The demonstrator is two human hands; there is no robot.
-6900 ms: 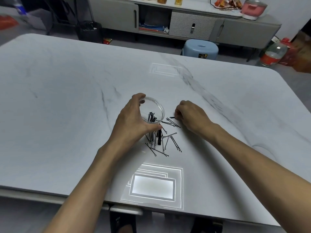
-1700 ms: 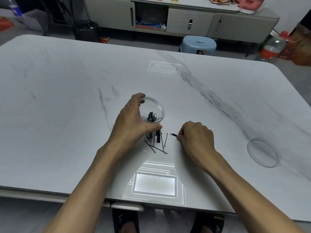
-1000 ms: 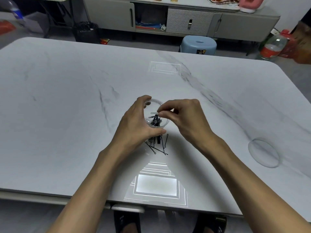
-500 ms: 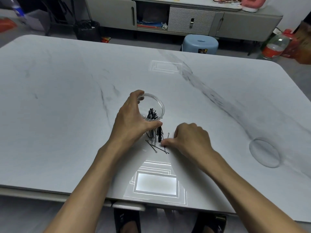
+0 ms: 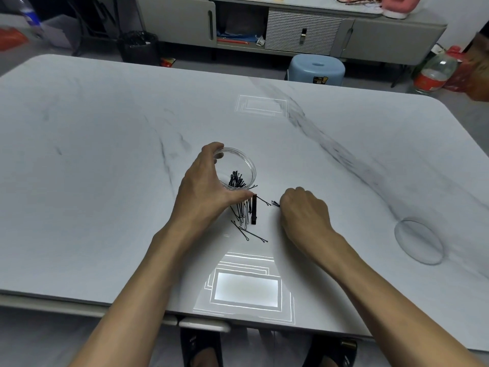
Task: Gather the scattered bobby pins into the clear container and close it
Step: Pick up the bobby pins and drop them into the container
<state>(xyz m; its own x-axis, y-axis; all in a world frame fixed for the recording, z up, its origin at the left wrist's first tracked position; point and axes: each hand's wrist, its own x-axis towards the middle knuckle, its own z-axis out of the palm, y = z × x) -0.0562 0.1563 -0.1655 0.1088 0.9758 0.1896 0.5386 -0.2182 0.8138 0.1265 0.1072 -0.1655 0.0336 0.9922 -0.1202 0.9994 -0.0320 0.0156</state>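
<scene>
My left hand (image 5: 205,190) wraps around a clear round container (image 5: 244,165), tilted toward me on the white marble table (image 5: 105,181). Several black bobby pins (image 5: 237,180) stand inside it. More bobby pins (image 5: 244,217) lie scattered on the table just below the container, beside a wider black clip (image 5: 254,209). My right hand (image 5: 304,210) is to the right of the pile, fingers pinched on bobby pins whose black tips (image 5: 275,203) stick out to the left. The clear round lid (image 5: 419,241) lies flat at the right of the table.
Bright rectangular light reflections (image 5: 246,290) sit near the table's front edge. Beyond the far edge stand a blue stool (image 5: 316,68), a grey sideboard (image 5: 291,27), a black bin (image 5: 139,47) and a plastic bottle (image 5: 434,74). My feet in sandals show below the table.
My right hand dropped a pin into the container a second ago, came down to the pile, and has now shifted right and up with pins pinched in it. The left hand stays on the container.
</scene>
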